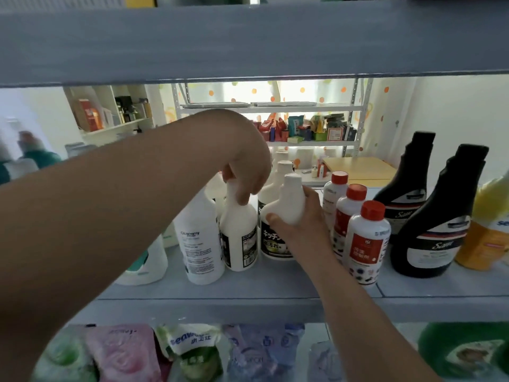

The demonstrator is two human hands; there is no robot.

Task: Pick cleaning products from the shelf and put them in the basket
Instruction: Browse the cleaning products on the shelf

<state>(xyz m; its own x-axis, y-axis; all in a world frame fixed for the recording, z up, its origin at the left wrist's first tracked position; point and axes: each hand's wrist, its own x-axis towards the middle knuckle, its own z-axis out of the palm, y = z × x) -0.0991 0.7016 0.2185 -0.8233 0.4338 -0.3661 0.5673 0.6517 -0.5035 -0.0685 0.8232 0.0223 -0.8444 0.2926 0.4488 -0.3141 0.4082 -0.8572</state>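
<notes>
Left hand (248,172) is clamped from above on the neck of a white bottle (239,238) standing near the shelf (248,288) front edge; right hand (300,216) is wrapped round the shoulder of the adjacent white kitchen-cleaner bottle (278,216); red-capped bottles (366,241) stand just right.

The white bottles (239,238) are seen to be smooth plastic with a slight sheen, printed labels being stuck on. Glossy plastic is shown by the black bottles (429,232) and red caps (373,210). The shelf (248,290) is matt grey, painted. Shiny soft film is seen on the pouches (124,354).
</notes>
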